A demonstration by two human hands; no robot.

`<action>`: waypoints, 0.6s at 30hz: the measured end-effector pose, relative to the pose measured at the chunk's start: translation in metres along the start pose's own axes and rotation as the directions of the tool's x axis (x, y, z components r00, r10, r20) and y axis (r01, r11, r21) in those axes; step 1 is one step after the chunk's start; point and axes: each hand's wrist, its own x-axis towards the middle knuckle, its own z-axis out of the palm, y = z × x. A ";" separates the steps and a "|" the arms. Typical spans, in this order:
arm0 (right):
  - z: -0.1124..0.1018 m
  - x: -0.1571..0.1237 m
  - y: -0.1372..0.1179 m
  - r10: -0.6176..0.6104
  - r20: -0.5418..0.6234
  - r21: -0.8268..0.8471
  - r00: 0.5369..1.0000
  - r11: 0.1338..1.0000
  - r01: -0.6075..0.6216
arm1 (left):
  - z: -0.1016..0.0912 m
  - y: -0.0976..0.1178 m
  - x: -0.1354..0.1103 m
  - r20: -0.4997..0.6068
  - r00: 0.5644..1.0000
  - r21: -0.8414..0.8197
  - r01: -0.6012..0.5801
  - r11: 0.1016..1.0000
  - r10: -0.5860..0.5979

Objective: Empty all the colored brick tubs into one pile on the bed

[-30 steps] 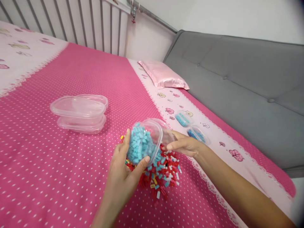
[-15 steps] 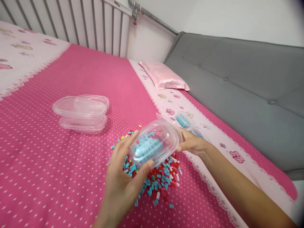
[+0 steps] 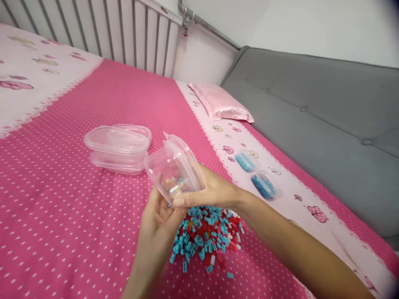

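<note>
A clear plastic container [image 3: 163, 160] is held tilted on its side above a heap of small building bricks [image 3: 205, 236], mostly blue and red. My right hand [image 3: 215, 189] grips its right side, thumb across the lower front and fingers hidden behind. From below, my left hand [image 3: 160, 222] has its curled fingers and thumb against the container's lower end. A few yellow and blue bricks show through the plastic; I cannot tell whether they are inside or behind it.
Several clear containers [image 3: 116, 145] are stacked to the left on the pink dotted bedsheet [image 3: 77, 216]. Two small containers with blue bricks, a farther one [image 3: 245, 161] and a nearer one [image 3: 264, 185], lie on the right. Beyond are a pink pillow [image 3: 221, 104] and a grey headboard [image 3: 324, 87].
The container has been turned up on its side and moved left. My right hand has come across to its front, while my left hand has shifted to its lower end.
</note>
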 end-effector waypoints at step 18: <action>-0.053 0.213 0.003 -0.267 -0.288 -0.683 0.919 0.730 -0.002 | -0.025 -0.018 0.009 -0.120 0.974 0.235 0.215 0.948 -0.191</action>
